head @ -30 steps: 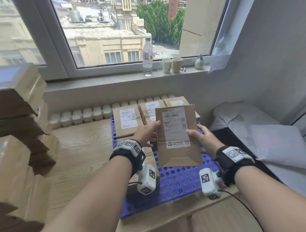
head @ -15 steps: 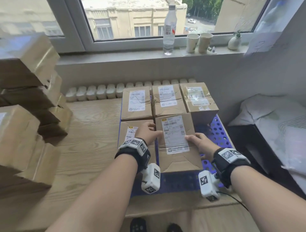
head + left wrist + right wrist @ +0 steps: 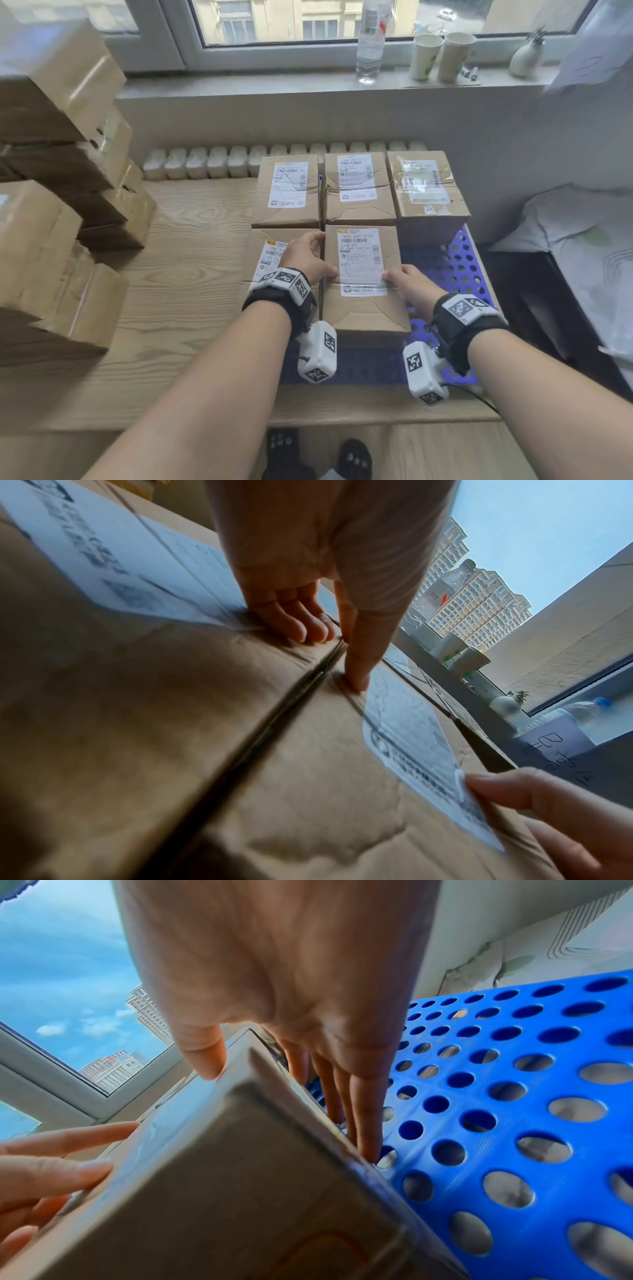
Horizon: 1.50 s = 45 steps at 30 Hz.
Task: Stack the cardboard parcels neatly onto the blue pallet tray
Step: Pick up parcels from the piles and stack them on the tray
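Moved: parcel came down from the raised, upright hold of a second ago, set flat on the blue tray.
Parcel: front row, middle; label up; just beside the front-left box, narrow gap between, seen from the left wrist.
Left hand: thumb pressed on the parcel's top near its left edge; fingers curled, resting on the front-left box by the gap.
Right hand: thumb on the parcel's top by the label; fingers straight down along its right side, tips at the tray's holes in the right wrist view.
Back row: three labelled boxes side by side, against the parcel's far edge.
Tray: on the wooden table; bare holed part right of the parcel.
Left of table: stack of boxes.
Windowsill: bottle, two paper cups.
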Motion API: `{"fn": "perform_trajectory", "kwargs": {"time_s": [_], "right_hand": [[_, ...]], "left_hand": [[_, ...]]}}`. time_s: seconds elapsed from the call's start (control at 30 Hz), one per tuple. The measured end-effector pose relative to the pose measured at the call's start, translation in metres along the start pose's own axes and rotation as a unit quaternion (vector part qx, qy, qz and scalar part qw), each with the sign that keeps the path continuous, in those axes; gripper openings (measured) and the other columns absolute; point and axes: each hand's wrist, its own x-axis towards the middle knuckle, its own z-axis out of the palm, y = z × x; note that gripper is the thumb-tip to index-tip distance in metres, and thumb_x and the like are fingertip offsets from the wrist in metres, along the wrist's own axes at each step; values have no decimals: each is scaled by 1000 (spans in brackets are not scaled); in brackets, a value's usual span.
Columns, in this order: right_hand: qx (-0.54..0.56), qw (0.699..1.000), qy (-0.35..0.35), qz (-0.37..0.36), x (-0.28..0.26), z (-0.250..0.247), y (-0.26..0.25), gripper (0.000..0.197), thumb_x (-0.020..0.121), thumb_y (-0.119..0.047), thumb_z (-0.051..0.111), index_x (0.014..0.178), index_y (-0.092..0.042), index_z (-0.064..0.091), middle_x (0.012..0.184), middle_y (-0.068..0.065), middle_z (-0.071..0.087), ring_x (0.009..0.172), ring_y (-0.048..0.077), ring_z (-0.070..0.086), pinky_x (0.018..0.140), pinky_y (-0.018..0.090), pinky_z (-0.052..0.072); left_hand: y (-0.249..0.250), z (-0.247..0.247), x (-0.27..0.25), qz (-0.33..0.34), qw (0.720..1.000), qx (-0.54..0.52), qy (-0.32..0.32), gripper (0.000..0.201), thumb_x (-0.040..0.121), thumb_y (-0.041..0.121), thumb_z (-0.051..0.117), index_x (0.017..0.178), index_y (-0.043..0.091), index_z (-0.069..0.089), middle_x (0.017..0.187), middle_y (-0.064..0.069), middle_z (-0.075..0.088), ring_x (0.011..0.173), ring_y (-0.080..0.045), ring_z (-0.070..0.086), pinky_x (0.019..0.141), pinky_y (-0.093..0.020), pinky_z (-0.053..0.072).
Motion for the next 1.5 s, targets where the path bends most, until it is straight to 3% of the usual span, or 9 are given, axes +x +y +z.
{"fn": "perform_trajectory", "kwargs": {"time_s": [0.2,0.37,0.43,0.53,0.7,0.97,1.23,1.43,1.5], "right_hand": [[-77,997,27,-19,-2,3,-5,49,96,-34,52,136,-9,39,123,6,55,102,25,57,79,39,49],[-167,984,54,-36,-6,5,-15,58,93,-38,55,139,-6,40,133,6,55,117,29,56,99,38,45],[-221,972,72,-44,-9,7,-23,61,93,-34,54,142,-6,33,133,12,54,117,32,55,94,37,46],[-304,943,117,-71,-18,11,-35,60,91,-28,52,142,-9,26,132,17,50,112,34,55,87,38,47],[-448,866,164,-148,-36,18,-58,56,91,-31,50,141,-15,32,137,14,41,123,34,45,92,44,45],[-555,786,119,-246,-57,49,-81,55,93,-44,50,141,-18,41,140,9,45,129,29,42,103,44,41],[-566,759,96,-307,-84,92,-113,40,94,-46,48,123,-20,56,116,1,64,100,20,60,78,33,51],[-579,734,96,-342,-106,153,-143,31,93,-45,44,99,-18,58,95,2,63,86,21,60,70,33,50],[-574,735,95,-349,-114,178,-153,30,92,-45,45,100,-19,58,98,3,63,88,21,59,70,32,49]], "left_hand": [[-2,2,2,0,1000,9,5,78,72,9,84,141,25,51,130,-4,60,117,-18,57,90,-23,42],[-3,3,5,2,999,43,3,82,70,13,85,142,26,49,132,-6,58,118,-22,57,100,-33,47],[1,0,5,12,996,85,-10,78,73,16,83,142,25,47,135,-4,55,120,-23,55,100,-32,46],[13,-7,5,37,985,165,-33,61,84,22,72,139,20,47,129,-2,60,115,-22,58,91,-29,46],[21,-17,-4,51,965,259,0,47,90,27,59,136,27,51,140,-4,48,122,-22,53,97,-34,43],[3,-52,-38,34,947,314,59,46,94,21,50,140,26,47,146,-3,42,131,-26,44,104,-43,43],[-16,-113,-68,13,946,303,114,44,94,21,50,138,26,50,141,-4,48,129,-26,44,104,-43,43],[-44,-169,-87,5,942,306,139,49,95,19,50,143,28,45,146,-3,43,135,-25,38,108,-43,40],[-54,-196,-97,4,939,313,144,48,96,20,49,143,28,45,147,-3,43,136,-26,37,108,-43,39]]}}
